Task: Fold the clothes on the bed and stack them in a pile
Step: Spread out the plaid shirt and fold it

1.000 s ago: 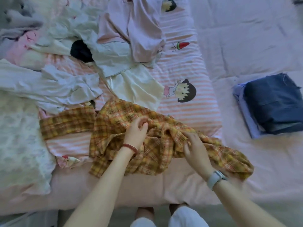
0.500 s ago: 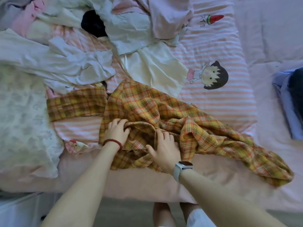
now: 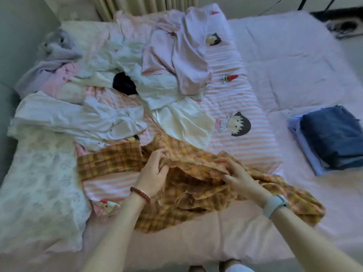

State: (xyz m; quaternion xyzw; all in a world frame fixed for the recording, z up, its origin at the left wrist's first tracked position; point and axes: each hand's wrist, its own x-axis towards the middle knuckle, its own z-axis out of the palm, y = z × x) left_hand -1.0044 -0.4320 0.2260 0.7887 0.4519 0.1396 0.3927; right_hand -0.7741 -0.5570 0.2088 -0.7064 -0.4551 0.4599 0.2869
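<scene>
While most of the laundry lies unfolded, the head view shows only a small start made: a folded pile (image 3: 332, 138), dark blue denim on a pale blue piece, sits on the bed (image 3: 294, 75) well to the right of the fingers. The plaid shirt (image 3: 196, 185) lies crumpled at the near edge, directly under both hands. The left hand (image 3: 155, 171) pinches a raised fold of it between curled fingers (image 3: 161, 154) and thumb; the right hand (image 3: 241, 177) grips the same ridge of cloth just beside it. Beyond the fingertips lie a cream garment (image 3: 184, 124), white shirts (image 3: 78, 118) and a pink top (image 3: 182, 55), all loose (the count is hard to tell). Judging by this, the shirt is not yet spread flat, and nearly all the folding remains.
</scene>
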